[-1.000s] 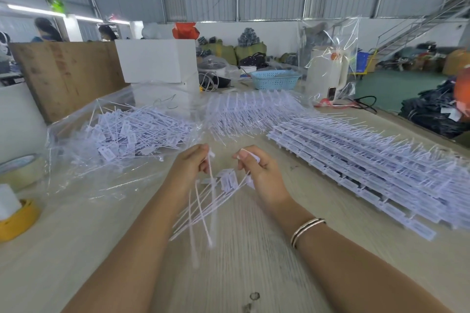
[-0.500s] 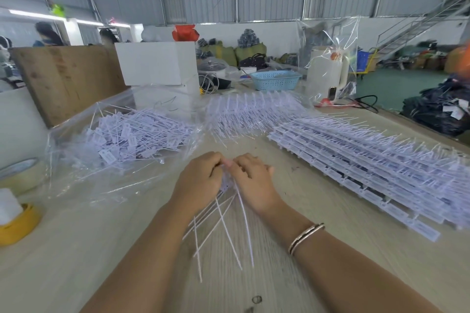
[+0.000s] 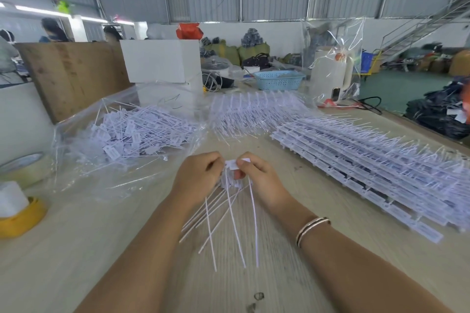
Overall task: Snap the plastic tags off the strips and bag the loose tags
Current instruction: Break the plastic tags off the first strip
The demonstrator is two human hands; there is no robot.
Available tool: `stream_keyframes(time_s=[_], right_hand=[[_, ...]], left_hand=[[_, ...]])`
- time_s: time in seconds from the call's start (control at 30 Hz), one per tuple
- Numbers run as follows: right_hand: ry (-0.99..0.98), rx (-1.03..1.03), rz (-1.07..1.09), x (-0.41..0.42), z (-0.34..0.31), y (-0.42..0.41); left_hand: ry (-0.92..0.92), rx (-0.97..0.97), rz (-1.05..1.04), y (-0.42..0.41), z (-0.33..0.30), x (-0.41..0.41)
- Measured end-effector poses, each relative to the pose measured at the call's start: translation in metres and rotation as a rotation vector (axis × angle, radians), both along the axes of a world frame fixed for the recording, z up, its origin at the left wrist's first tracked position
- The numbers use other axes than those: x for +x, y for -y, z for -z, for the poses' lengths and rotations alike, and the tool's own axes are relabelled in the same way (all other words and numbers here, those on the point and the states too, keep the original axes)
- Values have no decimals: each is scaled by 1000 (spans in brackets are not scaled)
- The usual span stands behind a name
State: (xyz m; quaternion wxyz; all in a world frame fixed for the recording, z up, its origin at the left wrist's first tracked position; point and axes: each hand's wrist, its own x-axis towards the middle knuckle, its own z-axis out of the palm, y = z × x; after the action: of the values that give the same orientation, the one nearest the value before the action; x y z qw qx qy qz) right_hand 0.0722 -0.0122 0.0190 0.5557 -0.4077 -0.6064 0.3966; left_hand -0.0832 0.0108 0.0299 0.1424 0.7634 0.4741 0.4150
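Above the middle of the table, my left hand [image 3: 197,180] and my right hand [image 3: 262,180] meet, and both grip one bunch of white plastic tags [image 3: 232,173]. The flat tag heads sit between my fingertips. Long thin tails fan down toward me over the wood. A clear plastic bag [image 3: 84,175] lies open at the left with a heap of loose tags [image 3: 132,134] on it. Stacked strips of joined tags [image 3: 368,168] run along the right side. Another spread of strips [image 3: 256,114] lies behind my hands.
Rolls of tape [image 3: 23,168] and a yellow holder [image 3: 20,218] sit at the left edge. At the back stand a wooden board [image 3: 73,79], a white box [image 3: 157,61], a blue basket [image 3: 278,80] and a bagged white kettle [image 3: 330,76]. People work behind the board.
My hands were apart with tags swinging between them, then closed together around the bunch. The tails now hang straighter and fan toward me.
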Motion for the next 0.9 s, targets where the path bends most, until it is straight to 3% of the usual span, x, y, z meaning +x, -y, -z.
stream_keyframes(time_s=[0.2, 0.5, 0.7, 0.9], right_hand=[[-51, -70, -87, 2, 4, -5], [-57, 83, -33, -3, -2, 2], [-80, 149, 14, -5, -5, 7], [-142, 199, 94, -2, -4, 6]], left_hand=[[-53, -12, 52, 2, -2, 4], [346, -260, 144, 7, -9, 11], [474, -328, 168, 6, -10, 18], [705, -454, 9, 0, -12, 11]])
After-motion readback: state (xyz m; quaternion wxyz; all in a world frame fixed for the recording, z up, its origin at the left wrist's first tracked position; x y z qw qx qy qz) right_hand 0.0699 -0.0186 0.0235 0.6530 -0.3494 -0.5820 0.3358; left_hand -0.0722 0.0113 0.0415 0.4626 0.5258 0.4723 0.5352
